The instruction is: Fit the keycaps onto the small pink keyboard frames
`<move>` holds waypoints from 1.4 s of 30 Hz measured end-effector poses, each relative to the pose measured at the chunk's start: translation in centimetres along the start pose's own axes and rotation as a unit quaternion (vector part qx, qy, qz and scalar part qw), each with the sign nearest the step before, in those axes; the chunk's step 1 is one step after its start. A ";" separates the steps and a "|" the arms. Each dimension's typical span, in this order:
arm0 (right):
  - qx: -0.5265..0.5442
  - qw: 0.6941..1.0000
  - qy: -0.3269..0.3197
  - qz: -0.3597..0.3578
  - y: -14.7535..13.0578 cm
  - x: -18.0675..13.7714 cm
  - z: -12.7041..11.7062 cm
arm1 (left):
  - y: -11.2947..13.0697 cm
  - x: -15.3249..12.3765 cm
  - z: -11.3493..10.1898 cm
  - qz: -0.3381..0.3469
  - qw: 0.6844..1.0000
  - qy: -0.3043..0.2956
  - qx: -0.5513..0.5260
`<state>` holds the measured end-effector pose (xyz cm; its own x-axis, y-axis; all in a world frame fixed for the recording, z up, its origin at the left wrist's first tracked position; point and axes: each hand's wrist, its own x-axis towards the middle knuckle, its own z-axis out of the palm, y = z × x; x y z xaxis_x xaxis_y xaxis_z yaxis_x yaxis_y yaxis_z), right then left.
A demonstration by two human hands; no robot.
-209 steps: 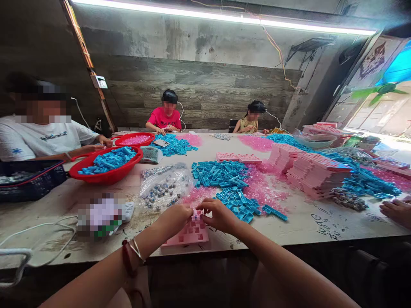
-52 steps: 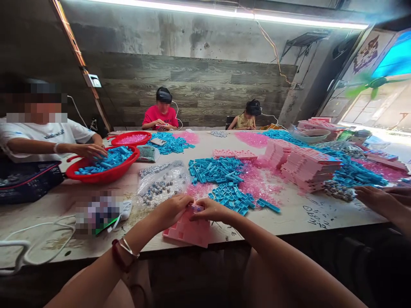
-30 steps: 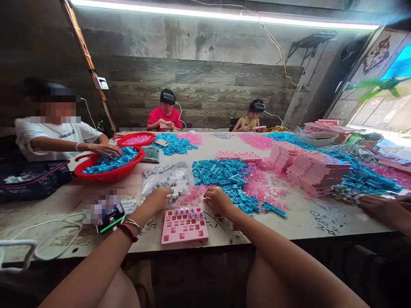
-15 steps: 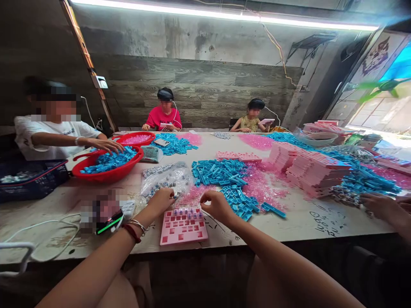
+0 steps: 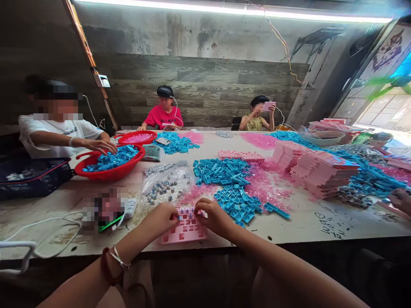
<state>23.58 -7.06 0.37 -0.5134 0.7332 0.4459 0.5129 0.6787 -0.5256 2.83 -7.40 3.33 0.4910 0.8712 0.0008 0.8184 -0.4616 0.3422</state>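
Observation:
A pink plate with square and rectangular holes lies flat on the table in front of me. Small clear pieces sit in its upper rows, partly covered by my fingers. Over its left side is my left hand, thumb and fingertips closed on a small bluish piece. Bent over the plate's upper right is my right hand, its fingertips pinched together; what they hold, if anything, is hidden. Just beyond lie a plastic bag of small bluish-white pieces and loose clear pink pieces.
Blue plastic pieces are heaped beyond my right hand, near stacked pink plates. A red basin, a phone and cables are left. Three people sit around the table; another person's hand shows at right.
My left hand has come from the bag to the plate. My right hand has moved left onto the plate's upper edge. A person at the back has raised a pink plate.

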 end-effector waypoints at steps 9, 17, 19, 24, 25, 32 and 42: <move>-0.025 0.999 -0.017 -0.012 0.3 0.3 0.2 | 0.1 -0.3 0.0 0.074 0.997 0.017 -0.029; -0.024 0.999 -0.019 -0.017 0.5 0.2 0.1 | 0.4 0.2 0.4 0.090 0.995 0.027 -0.044; -0.024 0.999 -0.021 -0.017 0.5 0.2 0.2 | 0.5 0.4 0.4 0.076 0.994 0.053 -0.057; -0.027 0.999 -0.021 -0.020 0.6 0.3 0.2 | 0.5 1.1 1.8 0.071 0.992 0.090 -0.059; -0.027 0.999 -0.021 -0.021 0.6 0.3 0.2 | 0.4 1.2 2.1 0.071 0.992 0.094 -0.052; -0.022 0.999 -0.012 -0.032 0.9 0.2 0.2 | 1.2 0.8 2.0 0.058 0.996 0.064 0.007; 0.009 0.999 0.020 -0.043 0.8 0.2 0.1 | 1.7 0.8 1.7 0.056 0.995 0.053 0.056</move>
<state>23.84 -6.37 -0.04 -0.5270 0.6740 0.5177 0.4559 0.7383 -0.4970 5.09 -7.81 2.34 0.5523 0.8228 0.1345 0.7911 -0.5681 0.2270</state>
